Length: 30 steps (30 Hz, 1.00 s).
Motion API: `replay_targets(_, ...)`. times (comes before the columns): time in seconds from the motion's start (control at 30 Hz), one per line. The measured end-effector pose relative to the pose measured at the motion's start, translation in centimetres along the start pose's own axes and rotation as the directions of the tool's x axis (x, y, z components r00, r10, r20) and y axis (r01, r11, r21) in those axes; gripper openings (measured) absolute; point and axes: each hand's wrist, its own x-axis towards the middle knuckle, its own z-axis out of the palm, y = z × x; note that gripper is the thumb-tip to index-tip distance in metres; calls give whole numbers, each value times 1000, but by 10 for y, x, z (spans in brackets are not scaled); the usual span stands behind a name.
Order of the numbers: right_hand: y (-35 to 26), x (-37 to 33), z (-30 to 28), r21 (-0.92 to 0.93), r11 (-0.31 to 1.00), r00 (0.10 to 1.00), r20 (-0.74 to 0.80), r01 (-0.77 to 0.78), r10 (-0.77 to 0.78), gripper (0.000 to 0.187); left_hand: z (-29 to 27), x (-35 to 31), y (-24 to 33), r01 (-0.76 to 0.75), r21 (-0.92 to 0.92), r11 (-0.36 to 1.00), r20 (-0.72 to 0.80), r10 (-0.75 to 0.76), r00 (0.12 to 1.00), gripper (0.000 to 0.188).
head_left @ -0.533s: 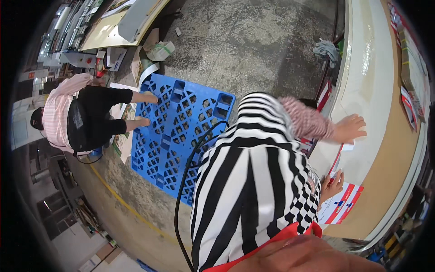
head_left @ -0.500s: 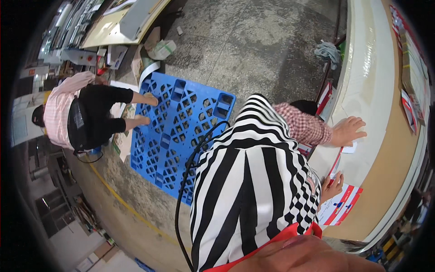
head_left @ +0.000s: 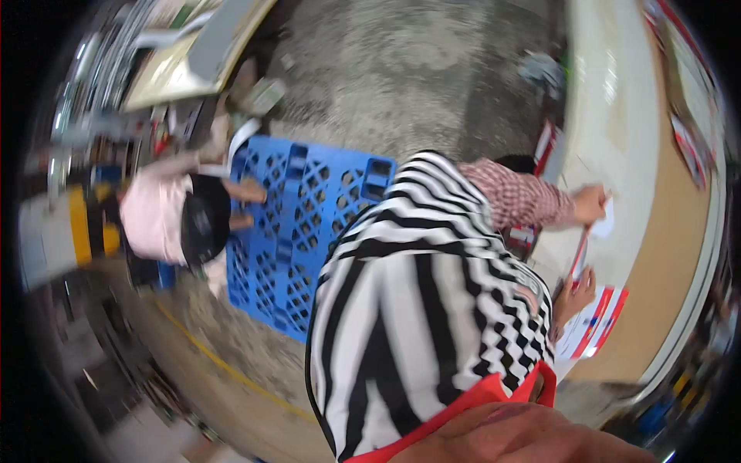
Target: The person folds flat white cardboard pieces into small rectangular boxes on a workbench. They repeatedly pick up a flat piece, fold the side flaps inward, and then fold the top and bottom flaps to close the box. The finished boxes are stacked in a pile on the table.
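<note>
My right hand [head_left: 575,293] comes out from under my black-and-white striped garment [head_left: 417,309]. It lies at the edge of the pale table [head_left: 625,116], by red-and-white printed sheets [head_left: 594,328]. Its fingers touch the lower end of a red-edged sheet [head_left: 579,255] that stands on edge. Blur hides whether they grip it. A co-worker's hand [head_left: 590,202], in a red checked sleeve [head_left: 517,197], rests on a white paper [head_left: 606,224] at the sheet's upper end. My left hand is hidden.
A blue plastic pallet [head_left: 309,224] lies on the concrete floor [head_left: 417,77]. Another person in a pink top [head_left: 158,216] crouches at its left edge with both hands on it. Shelves and cardboard stand at the far left, and a yellow line [head_left: 224,366] crosses the floor.
The co-worker's hand has slid a little along the table onto the white paper. The view has swung and blurred. My right hand stays by the printed sheets.
</note>
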Motion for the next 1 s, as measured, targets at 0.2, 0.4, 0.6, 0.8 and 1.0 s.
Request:
replay_targets(0.2,-16,16,5,143,984,991,-71,-102,113,56,-11,-19,52,-752,154,641,489,611,622,20)
replay_targets(0.4,-28,-4,-26,6,969,959,148,-247,243,68,22,-18,47,-941,-276,195,921,335,-201,86)
replay_targets(0.6,-42,-31,-33,-17,870,859,-174,-492,482,92,23,-9,46,-937,-273,218,937,280,-208,96)
replay_targets(0.8,-41,-31,-30,8,847,834,-170,-532,525,89,24,-14,46,-968,-221,116,958,210,-194,88)
replay_targets(1.0,-45,-36,-22,-10,856,851,-117,-517,513,87,26,-14,40,-982,-184,-32,980,68,-186,86)
